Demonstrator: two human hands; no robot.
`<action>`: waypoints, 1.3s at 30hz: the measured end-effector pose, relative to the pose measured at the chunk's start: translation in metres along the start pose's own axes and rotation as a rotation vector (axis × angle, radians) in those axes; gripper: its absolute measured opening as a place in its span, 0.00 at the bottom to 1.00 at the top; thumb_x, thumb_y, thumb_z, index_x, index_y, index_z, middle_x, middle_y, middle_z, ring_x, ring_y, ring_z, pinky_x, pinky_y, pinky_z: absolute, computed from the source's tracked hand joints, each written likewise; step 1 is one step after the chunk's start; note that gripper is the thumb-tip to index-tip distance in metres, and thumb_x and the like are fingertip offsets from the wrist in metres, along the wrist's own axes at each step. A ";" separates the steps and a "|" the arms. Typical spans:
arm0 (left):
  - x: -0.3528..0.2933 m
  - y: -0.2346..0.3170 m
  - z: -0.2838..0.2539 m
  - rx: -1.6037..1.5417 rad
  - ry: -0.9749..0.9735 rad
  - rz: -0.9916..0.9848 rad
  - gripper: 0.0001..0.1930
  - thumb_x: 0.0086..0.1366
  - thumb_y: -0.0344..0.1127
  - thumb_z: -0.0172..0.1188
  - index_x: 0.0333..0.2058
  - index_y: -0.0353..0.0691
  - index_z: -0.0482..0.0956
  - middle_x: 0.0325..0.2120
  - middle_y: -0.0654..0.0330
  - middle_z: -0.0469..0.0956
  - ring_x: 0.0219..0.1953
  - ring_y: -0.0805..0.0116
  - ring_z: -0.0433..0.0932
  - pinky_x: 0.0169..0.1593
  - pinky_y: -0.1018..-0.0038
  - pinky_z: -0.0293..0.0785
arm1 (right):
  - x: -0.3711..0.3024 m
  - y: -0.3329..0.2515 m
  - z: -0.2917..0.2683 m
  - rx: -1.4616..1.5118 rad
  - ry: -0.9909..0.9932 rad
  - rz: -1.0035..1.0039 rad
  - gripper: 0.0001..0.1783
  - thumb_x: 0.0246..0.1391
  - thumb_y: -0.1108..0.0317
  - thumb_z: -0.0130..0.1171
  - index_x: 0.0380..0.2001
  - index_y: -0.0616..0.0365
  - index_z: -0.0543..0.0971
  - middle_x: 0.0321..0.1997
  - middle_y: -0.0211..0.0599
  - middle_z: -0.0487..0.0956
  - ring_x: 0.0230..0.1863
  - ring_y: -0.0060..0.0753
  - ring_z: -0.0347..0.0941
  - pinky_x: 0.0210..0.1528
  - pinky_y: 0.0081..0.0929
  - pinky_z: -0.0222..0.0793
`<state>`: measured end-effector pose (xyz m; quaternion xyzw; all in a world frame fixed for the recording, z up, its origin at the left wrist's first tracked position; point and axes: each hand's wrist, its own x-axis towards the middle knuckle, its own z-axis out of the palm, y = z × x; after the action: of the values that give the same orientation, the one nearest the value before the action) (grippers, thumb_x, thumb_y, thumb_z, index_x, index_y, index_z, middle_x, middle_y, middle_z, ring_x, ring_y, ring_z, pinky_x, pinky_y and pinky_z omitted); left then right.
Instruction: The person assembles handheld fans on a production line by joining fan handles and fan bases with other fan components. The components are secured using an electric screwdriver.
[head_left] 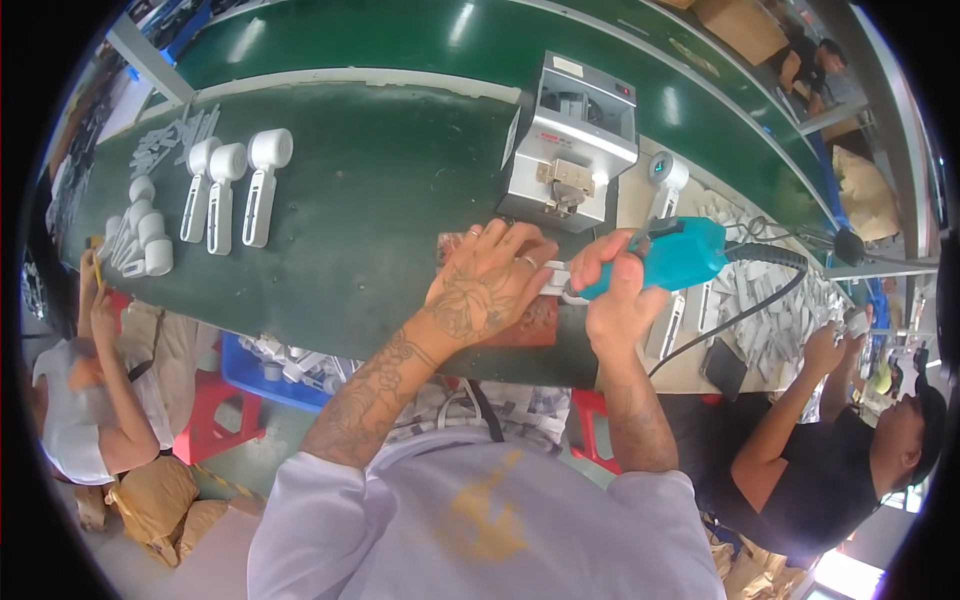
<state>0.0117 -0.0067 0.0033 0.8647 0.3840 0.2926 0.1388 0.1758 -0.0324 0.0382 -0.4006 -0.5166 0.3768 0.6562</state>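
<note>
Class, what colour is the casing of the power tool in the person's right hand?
Teal; the power tool shows best in the head view.

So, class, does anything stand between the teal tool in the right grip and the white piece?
Nothing visible does: the teal tool in the right grip points at the white piece; contact is unclear.
</note>
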 end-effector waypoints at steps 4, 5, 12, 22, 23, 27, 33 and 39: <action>0.003 0.003 0.001 0.019 -0.003 0.012 0.16 0.67 0.39 0.60 0.51 0.42 0.81 0.47 0.61 0.74 0.47 0.58 0.73 0.53 0.59 0.70 | 0.000 -0.001 -0.003 0.012 0.004 -0.005 0.24 0.66 0.47 0.59 0.36 0.61 0.70 0.23 0.36 0.71 0.23 0.31 0.69 0.27 0.31 0.69; 0.003 0.005 0.002 0.011 -0.026 -0.005 0.16 0.67 0.38 0.61 0.52 0.43 0.81 0.50 0.61 0.74 0.48 0.57 0.72 0.54 0.58 0.70 | 0.000 -0.001 -0.006 0.009 0.005 -0.015 0.24 0.66 0.47 0.59 0.36 0.61 0.70 0.23 0.36 0.71 0.23 0.31 0.69 0.27 0.31 0.68; -0.019 0.009 -0.006 0.048 0.017 0.239 0.18 0.60 0.45 0.68 0.44 0.39 0.82 0.44 0.57 0.78 0.45 0.56 0.75 0.50 0.61 0.73 | -0.033 -0.019 -0.021 0.145 0.233 -0.005 0.32 0.61 0.33 0.57 0.40 0.56 0.72 0.21 0.31 0.68 0.22 0.30 0.65 0.26 0.30 0.62; -0.039 0.018 -0.019 -0.129 0.045 -0.057 0.16 0.59 0.41 0.71 0.44 0.41 0.83 0.38 0.58 0.76 0.42 0.54 0.78 0.44 0.61 0.79 | -0.084 -0.044 -0.033 0.075 0.362 -0.001 0.39 0.58 0.25 0.52 0.40 0.56 0.67 0.18 0.30 0.64 0.17 0.27 0.60 0.20 0.28 0.57; -0.042 0.014 -0.021 -0.177 0.122 -0.116 0.16 0.59 0.39 0.71 0.44 0.41 0.83 0.39 0.57 0.77 0.41 0.53 0.79 0.43 0.62 0.79 | -0.085 -0.047 -0.034 0.049 0.349 -0.003 0.40 0.58 0.25 0.52 0.39 0.57 0.67 0.18 0.30 0.64 0.17 0.27 0.60 0.20 0.27 0.56; -0.054 -0.044 -0.050 -0.066 0.447 -0.461 0.12 0.62 0.35 0.71 0.41 0.36 0.84 0.37 0.50 0.79 0.37 0.49 0.80 0.41 0.61 0.77 | -0.091 -0.047 -0.041 -0.012 0.350 -0.026 0.41 0.57 0.26 0.54 0.40 0.60 0.67 0.18 0.31 0.66 0.17 0.28 0.62 0.19 0.27 0.58; -0.058 -0.098 -0.112 0.614 0.459 -0.365 0.19 0.65 0.34 0.66 0.52 0.32 0.78 0.44 0.46 0.78 0.45 0.44 0.76 0.50 0.54 0.73 | -0.093 -0.045 -0.053 0.010 0.310 -0.036 0.41 0.57 0.30 0.60 0.42 0.65 0.68 0.20 0.36 0.69 0.18 0.31 0.68 0.20 0.29 0.64; 0.088 0.060 0.022 -0.195 0.232 0.049 0.18 0.63 0.42 0.68 0.48 0.38 0.80 0.43 0.48 0.79 0.47 0.47 0.79 0.51 0.59 0.77 | -0.101 -0.046 -0.068 -0.044 0.330 -0.011 0.42 0.56 0.30 0.61 0.43 0.65 0.67 0.20 0.36 0.69 0.20 0.31 0.69 0.22 0.29 0.66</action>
<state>0.1071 0.0181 0.0490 0.8167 0.3458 0.4296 0.1697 0.2275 -0.1516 0.0320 -0.4684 -0.4123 0.2908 0.7253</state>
